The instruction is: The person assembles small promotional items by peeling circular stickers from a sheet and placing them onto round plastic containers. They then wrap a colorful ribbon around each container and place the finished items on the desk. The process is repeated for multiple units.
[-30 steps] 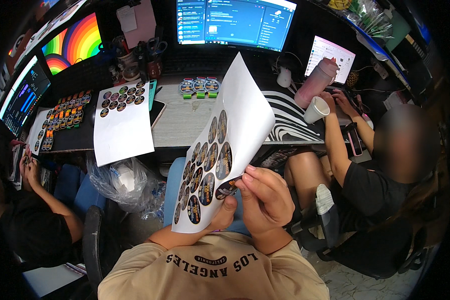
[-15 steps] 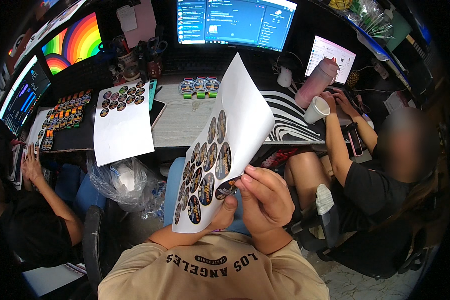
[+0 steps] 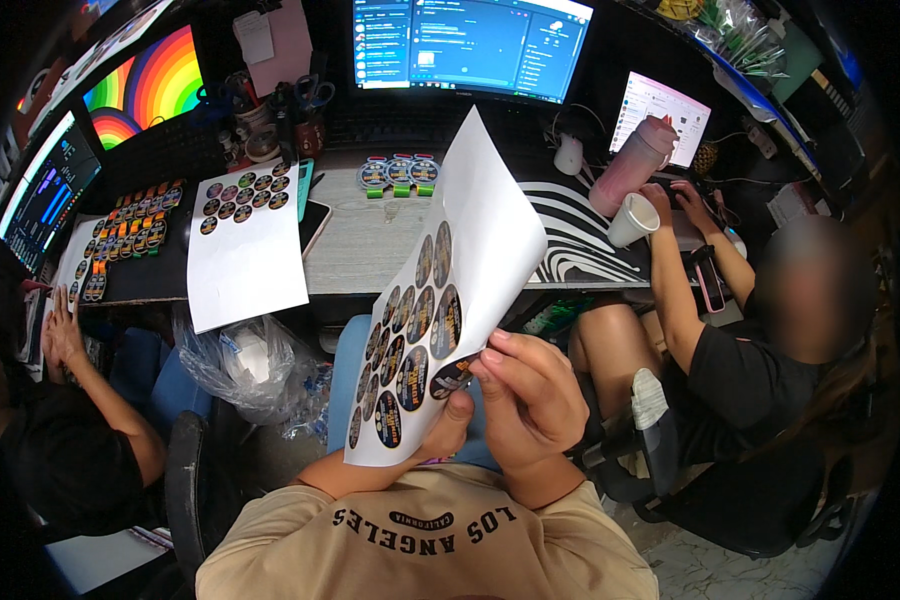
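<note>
A white sheet of round dark stickers (image 3: 490,235) is held upright and curled in front of my chest. My left hand (image 3: 448,432) grips its lower edge, thumb on the near side and the other fingers hidden behind the paper. With thumb and fingertips my right hand (image 3: 532,395) pinches the edge of a dark round sticker (image 3: 450,376) at the sheet's right side. That sticker looks partly lifted from the backing, though the fingers cover its end. Several other stickers in rows still lie flat on the sheet.
On the desk (image 3: 355,250) lie another sticker sheet (image 3: 245,270), three medals (image 3: 398,175) and rows of medals (image 3: 130,235). A pink bottle (image 3: 635,165) and white cup (image 3: 632,220) stand at right. Co-workers sit on both sides. A plastic bag (image 3: 260,365) hangs below the desk edge.
</note>
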Action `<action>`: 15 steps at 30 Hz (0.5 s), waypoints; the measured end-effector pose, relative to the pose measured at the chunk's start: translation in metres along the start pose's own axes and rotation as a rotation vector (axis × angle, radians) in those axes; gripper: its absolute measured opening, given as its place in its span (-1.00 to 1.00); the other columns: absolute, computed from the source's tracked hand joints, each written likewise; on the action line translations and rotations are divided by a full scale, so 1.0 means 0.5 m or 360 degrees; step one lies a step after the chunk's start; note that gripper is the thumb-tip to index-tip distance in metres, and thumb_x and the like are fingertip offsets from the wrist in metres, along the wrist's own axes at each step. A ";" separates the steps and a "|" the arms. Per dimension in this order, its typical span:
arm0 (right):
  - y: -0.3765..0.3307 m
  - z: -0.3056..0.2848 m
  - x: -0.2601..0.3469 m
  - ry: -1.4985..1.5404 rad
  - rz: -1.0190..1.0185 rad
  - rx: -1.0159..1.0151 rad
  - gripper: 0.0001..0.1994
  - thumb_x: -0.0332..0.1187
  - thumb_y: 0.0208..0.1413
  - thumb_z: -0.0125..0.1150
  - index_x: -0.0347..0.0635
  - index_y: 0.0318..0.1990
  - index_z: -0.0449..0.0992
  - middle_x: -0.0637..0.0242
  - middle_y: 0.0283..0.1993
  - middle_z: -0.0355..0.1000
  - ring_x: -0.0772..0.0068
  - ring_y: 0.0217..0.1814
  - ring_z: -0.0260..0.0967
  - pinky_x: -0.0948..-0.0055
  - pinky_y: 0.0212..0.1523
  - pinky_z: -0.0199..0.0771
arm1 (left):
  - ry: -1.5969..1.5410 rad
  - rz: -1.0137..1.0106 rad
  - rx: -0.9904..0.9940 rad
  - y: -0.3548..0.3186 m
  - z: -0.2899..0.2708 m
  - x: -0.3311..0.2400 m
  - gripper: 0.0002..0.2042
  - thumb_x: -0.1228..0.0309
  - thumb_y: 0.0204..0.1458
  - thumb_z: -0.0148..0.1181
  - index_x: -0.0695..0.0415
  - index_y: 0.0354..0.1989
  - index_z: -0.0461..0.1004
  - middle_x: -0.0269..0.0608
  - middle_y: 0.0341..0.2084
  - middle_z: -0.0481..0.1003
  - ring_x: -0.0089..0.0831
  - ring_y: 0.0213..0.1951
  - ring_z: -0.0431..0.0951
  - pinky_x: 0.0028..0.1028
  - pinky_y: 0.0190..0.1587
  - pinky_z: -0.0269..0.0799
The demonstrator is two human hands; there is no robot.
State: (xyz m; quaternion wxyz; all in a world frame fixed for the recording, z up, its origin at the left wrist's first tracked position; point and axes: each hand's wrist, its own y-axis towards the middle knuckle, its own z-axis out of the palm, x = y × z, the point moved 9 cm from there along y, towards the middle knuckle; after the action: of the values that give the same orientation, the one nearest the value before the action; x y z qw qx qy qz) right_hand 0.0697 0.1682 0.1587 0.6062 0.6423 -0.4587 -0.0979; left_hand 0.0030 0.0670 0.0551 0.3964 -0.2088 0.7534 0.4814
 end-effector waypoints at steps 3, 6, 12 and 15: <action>0.002 0.000 -0.001 -0.0003 0.0011 0.0000 -0.72 -0.56 -0.08 0.50 -0.25 -0.15 0.64 0.12 -0.11 0.60 0.19 -0.17 0.60 0.37 -0.12 0.60 | 0.0033 0.0000 0.0047 0.000 0.003 -0.001 -0.37 -0.05 0.35 -0.14 0.25 0.34 0.25 -0.01 0.26 0.36 -0.22 0.28 0.38 -0.30 0.31 0.26; 0.003 0.000 -0.003 0.0007 0.0026 0.0017 -0.73 -0.56 -0.07 0.50 -0.25 -0.16 0.64 0.11 -0.12 0.61 0.19 -0.16 0.60 0.38 -0.12 0.60 | 0.0038 0.0002 0.0043 -0.001 0.001 0.000 -0.37 -0.05 0.35 -0.13 0.25 0.35 0.24 -0.01 0.26 0.36 -0.22 0.28 0.38 -0.30 0.31 0.25; -0.001 -0.002 -0.013 0.0080 0.0105 -0.0032 -0.76 -0.55 -0.07 0.49 -0.30 -0.20 0.64 0.08 -0.14 0.61 0.19 -0.14 0.61 0.39 -0.12 0.59 | 0.0013 -0.0039 0.0051 -0.007 0.009 0.011 -0.34 -0.08 0.34 -0.14 0.25 0.36 0.22 -0.03 0.27 0.34 -0.22 0.30 0.35 -0.30 0.32 0.23; -0.001 -0.002 -0.020 0.0137 0.0146 -0.0059 -0.76 -0.56 -0.07 0.49 -0.31 -0.20 0.64 0.07 -0.14 0.61 0.19 -0.14 0.61 0.39 -0.12 0.59 | -0.0007 -0.0042 0.0059 -0.009 0.012 0.016 -0.32 -0.10 0.33 -0.14 0.25 0.37 0.21 -0.04 0.27 0.33 -0.23 0.30 0.34 -0.30 0.32 0.23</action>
State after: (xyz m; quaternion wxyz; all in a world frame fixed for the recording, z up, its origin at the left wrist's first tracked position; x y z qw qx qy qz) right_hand 0.0651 0.1758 0.1543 0.6410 0.6130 -0.4592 -0.0506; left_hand 0.0037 0.0706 0.0449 0.4083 -0.2101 0.7584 0.4626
